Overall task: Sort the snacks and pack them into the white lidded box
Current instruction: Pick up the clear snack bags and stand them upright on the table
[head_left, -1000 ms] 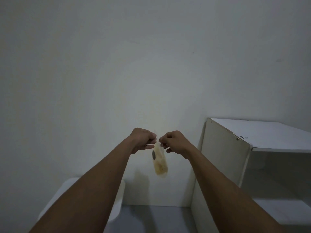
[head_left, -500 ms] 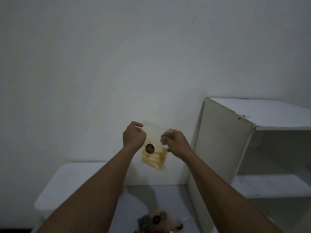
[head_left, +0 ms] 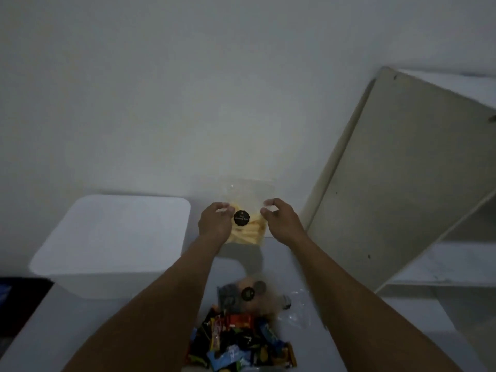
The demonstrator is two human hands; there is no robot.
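A clear bag of yellow snack sticks (head_left: 248, 232) with a round black label is held upright above the table near the wall. My left hand (head_left: 214, 221) pinches its left edge and my right hand (head_left: 279, 220) grips its right edge. The white lidded box (head_left: 112, 242) sits at the left with its lid on. A pile of colourful wrapped snacks (head_left: 241, 342) lies on the table near me, between my forearms. Another clear bag with round snacks and a black label (head_left: 248, 294) rests at the far side of the pile.
A white open shelf unit (head_left: 402, 183) stands at the right against the wall. The grey table (head_left: 80, 331) runs from the box to the shelf. A crumpled clear wrapper (head_left: 298, 310) lies right of the pile. A dark area (head_left: 16, 304) shows past the table's left edge.
The view has tilted down, bringing the box lid and the snack pile into sight. Both hands have lowered the bag of yellow sticks and turned it face-on, now holding it by its sides.
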